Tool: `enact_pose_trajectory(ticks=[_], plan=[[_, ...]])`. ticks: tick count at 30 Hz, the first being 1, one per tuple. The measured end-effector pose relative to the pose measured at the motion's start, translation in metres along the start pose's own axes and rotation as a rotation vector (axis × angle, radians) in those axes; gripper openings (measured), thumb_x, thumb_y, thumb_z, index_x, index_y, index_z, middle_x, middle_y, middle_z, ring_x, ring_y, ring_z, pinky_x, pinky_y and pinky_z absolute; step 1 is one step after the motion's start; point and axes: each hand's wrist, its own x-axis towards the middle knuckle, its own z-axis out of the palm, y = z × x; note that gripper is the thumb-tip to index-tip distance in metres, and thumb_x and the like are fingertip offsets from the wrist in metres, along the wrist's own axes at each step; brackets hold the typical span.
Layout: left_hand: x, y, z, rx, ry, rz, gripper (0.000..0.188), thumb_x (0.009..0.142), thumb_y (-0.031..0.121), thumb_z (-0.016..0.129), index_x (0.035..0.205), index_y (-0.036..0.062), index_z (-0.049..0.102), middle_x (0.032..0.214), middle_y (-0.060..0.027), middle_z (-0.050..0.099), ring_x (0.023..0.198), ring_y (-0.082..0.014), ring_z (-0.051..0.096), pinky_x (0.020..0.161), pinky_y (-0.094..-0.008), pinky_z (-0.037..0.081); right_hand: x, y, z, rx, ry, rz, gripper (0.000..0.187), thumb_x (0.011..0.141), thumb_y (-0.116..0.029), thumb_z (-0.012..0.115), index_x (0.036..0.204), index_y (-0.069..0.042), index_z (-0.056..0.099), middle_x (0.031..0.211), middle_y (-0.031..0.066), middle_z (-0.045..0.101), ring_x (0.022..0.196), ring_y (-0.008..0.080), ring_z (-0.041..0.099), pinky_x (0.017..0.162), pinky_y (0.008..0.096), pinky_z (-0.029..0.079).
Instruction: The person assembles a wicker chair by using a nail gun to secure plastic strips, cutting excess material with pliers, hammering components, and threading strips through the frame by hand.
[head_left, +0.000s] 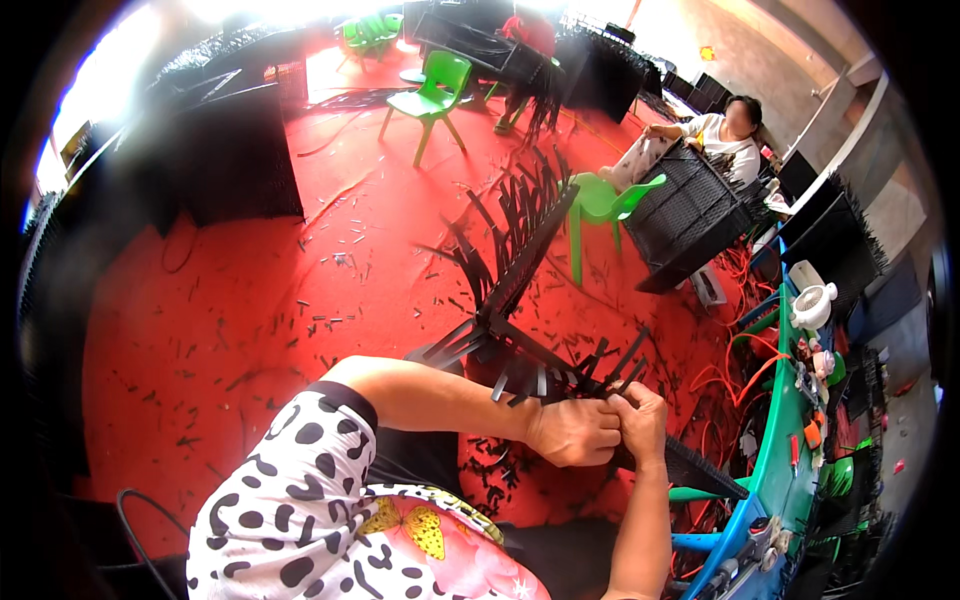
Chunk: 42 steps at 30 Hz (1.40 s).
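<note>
A black woven frame (pixel 528 252) with many loose flat strips sticking out along its edges stands in front of me, reaching from the middle of the view down to my lap. My left hand (pixel 572 432) is closed in a fist at its near edge, knuckles up. Right beside it and touching it, my right hand (pixel 641 412) pinches at the same edge, where black strips (pixel 628 358) stick up. Both hands grip the strips there; the exact spot between the fingers is hidden. A dark woven panel (pixel 700 468) continues to the right under my right wrist.
Cut black scraps (pixel 345 258) litter the red floor (pixel 220 330). A green chair (pixel 432 95) stands far off, another (pixel 600 198) nearer. One person (pixel 735 150) sits behind a black woven box (pixel 682 210). Right, a green-blue bench (pixel 782 410) carries a fan (pixel 813 305) and tools; red hoses (pixel 735 370) hang alongside.
</note>
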Motion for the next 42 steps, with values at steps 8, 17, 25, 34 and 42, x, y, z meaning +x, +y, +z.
enact_pose_trajectory(ticks=[8, 17, 25, 34, 42], plan=[[-0.005, -0.024, -0.008, 0.118, -0.03, -0.152, 0.014, 0.067, 0.018, 0.055, 0.068, 0.0034, 0.054, 0.076, -0.0095, 0.049, 0.071, -0.0236, 0.051, 0.066, -0.0358, 0.04, -0.006, -0.009, -0.007, 0.352, -0.026, 0.045, 0.006, 0.079, -0.002, 0.063, 0.082, 0.003, 0.061, 0.07, 0.0012, 0.059, 0.066, 0.0063, 0.053, 0.06, 0.0221, 0.043], [-0.012, -0.027, -0.001, 0.209, -0.131, -0.305, 0.013, 0.073, 0.017, 0.054, 0.078, 0.0051, 0.054, 0.079, -0.0071, 0.054, 0.074, -0.0217, 0.054, 0.07, -0.0346, 0.04, -0.008, -0.014, -0.007, 0.202, 0.028, -0.003, 0.003, 0.082, 0.0, 0.06, 0.084, 0.001, 0.062, 0.071, -0.0017, 0.058, 0.064, 0.0042, 0.051, 0.058, 0.0204, 0.041], [-0.005, -0.036, 0.001, 0.025, -0.23, -0.532, 0.021, 0.077, 0.013, 0.052, 0.096, 0.0038, 0.051, 0.085, -0.0091, 0.059, 0.083, -0.0246, 0.059, 0.072, -0.0355, 0.044, -0.005, -0.002, -0.007, 0.286, 0.086, -0.065, 0.007, 0.081, -0.006, 0.066, 0.081, -0.001, 0.062, 0.069, -0.0047, 0.053, 0.064, 0.0033, 0.045, 0.058, 0.0199, 0.037], [0.007, -0.05, 0.009, 0.035, -0.418, -0.618, 0.023, 0.077, 0.013, 0.053, 0.098, 0.0055, 0.046, 0.079, -0.0078, 0.061, 0.081, -0.0256, 0.061, 0.069, -0.0374, 0.042, 0.0, 0.001, -0.01, 0.26, 0.088, -0.111, 0.009, 0.081, -0.006, 0.065, 0.077, -0.002, 0.058, 0.07, -0.0062, 0.048, 0.064, 0.0029, 0.041, 0.058, 0.0209, 0.034], [0.003, -0.06, 0.008, -0.118, -0.322, -0.664, 0.018, 0.077, 0.013, 0.055, 0.09, 0.0031, 0.048, 0.068, -0.0115, 0.059, 0.066, -0.0337, 0.06, 0.055, -0.0448, 0.044, 0.001, -0.003, -0.008, 0.2, 0.164, -0.171, 0.012, 0.079, -0.008, 0.066, 0.076, 0.0, 0.058, 0.067, -0.0018, 0.047, 0.063, 0.0068, 0.042, 0.057, 0.0229, 0.033]])
